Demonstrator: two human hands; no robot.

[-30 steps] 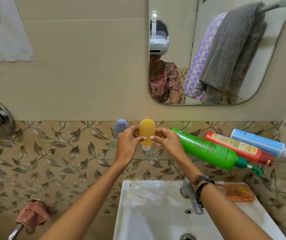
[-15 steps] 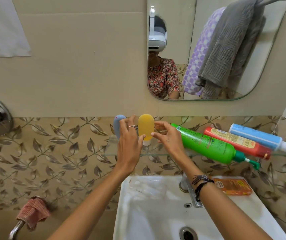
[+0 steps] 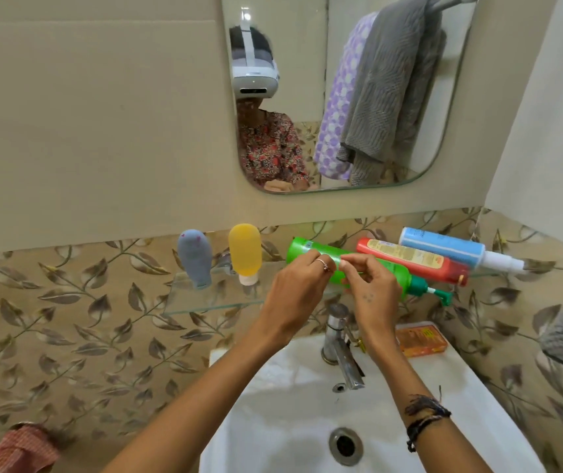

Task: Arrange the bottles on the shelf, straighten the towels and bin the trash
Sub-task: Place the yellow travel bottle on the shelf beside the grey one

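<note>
**Fingers on the green bottle at the glass shelf**

Fingers of both my hands meet over the green bottle, which lies on its side on the glass shelf with its pump nozzle pointing right. My left hand, a ring on one finger, curls its fingertips onto the middle of the bottle's body. My right hand comes in just beside it, thumb and forefinger pinched narrow against the same stretch of green plastic. Whether either hand has a real hold on the bottle or only touches it, I cannot tell.

To the left on the shelf, the yellow bottle stands cap-down and upright, and the grey bottle stands beside it, leaning a little to the left. The two are near each other but apart. To the right of the green bottle, the red bottle lies on its side touching it, and the blue and white bottle lies on its side just behind the red one.

Below my wrists are the tap and the white sink, with an orange packet lying on the sink's back right corner. The mirror above the shelf reflects a purple towel and a grey towel bunched unevenly on a rail. A red checked cloth hangs at the lower left.
</note>
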